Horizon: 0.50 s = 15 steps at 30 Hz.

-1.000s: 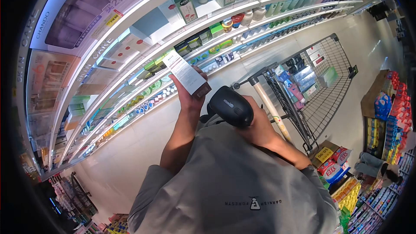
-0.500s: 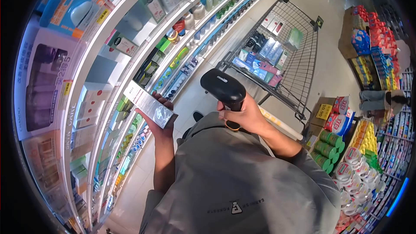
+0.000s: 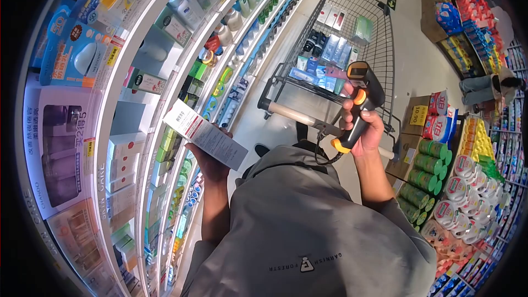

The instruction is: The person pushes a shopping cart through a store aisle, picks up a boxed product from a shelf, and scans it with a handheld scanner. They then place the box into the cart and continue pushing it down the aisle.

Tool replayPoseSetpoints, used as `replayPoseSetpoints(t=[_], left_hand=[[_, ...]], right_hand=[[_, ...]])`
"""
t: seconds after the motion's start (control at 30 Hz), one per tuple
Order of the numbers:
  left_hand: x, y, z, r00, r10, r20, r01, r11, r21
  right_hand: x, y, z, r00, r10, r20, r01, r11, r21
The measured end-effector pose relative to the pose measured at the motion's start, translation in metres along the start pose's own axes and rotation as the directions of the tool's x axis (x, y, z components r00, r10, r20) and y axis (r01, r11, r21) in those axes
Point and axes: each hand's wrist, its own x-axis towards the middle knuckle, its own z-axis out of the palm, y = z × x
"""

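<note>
My left hand [image 3: 212, 162] is closed around a white product box [image 3: 203, 135] with fine print and a red band, held tilted in front of the shelves. In my right hand [image 3: 363, 129] is a black and yellow barcode scanner [image 3: 367, 85], its window end turned up and away from the box. A cord hangs from the scanner's lower end towards my grey apron [image 3: 319, 214]. Beyond the scanner stands a wire shopping cart [image 3: 379, 33] with several boxes and tubes [image 3: 333, 49] inside.
Lit shelves [image 3: 104, 148] of boxed skin care curve along my left. On the right are stacked green cans [image 3: 429, 162], white tubs [image 3: 462, 187] and bagged goods. A person [image 3: 489, 88] stands at the far right. The cart's handle [image 3: 297, 115] lies close in front of me.
The scanner has swung up and to the right, away from the box, its window end now showing. The box has turned, so its printed side faces me.
</note>
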Motion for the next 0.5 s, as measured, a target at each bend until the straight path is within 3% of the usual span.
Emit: replayPoseSetpoints(t=[0.17, 0.33, 0.5], left_hand=[[-0.003, -0.014, 0.002, 0.999, 0.006, -0.034, -0.002, 0.992, 0.129], [0.0, -0.015, 0.012, 0.999, -0.047, -0.013, 0.048, 0.991, 0.127], [0.02, -0.014, 0.033, 0.999, -0.041, 0.029, 0.033, 0.971, 0.237]], right_hand=[[-0.004, -0.032, -0.015, 0.993, -0.083, -0.078, 0.084, 0.997, 0.0], [-0.006, -0.054, -0.035, 0.975, -0.153, -0.164, 0.152, 0.988, -0.017], [-0.009, -0.07, -0.058, 0.964, -0.206, -0.166, 0.205, 0.978, -0.027]])
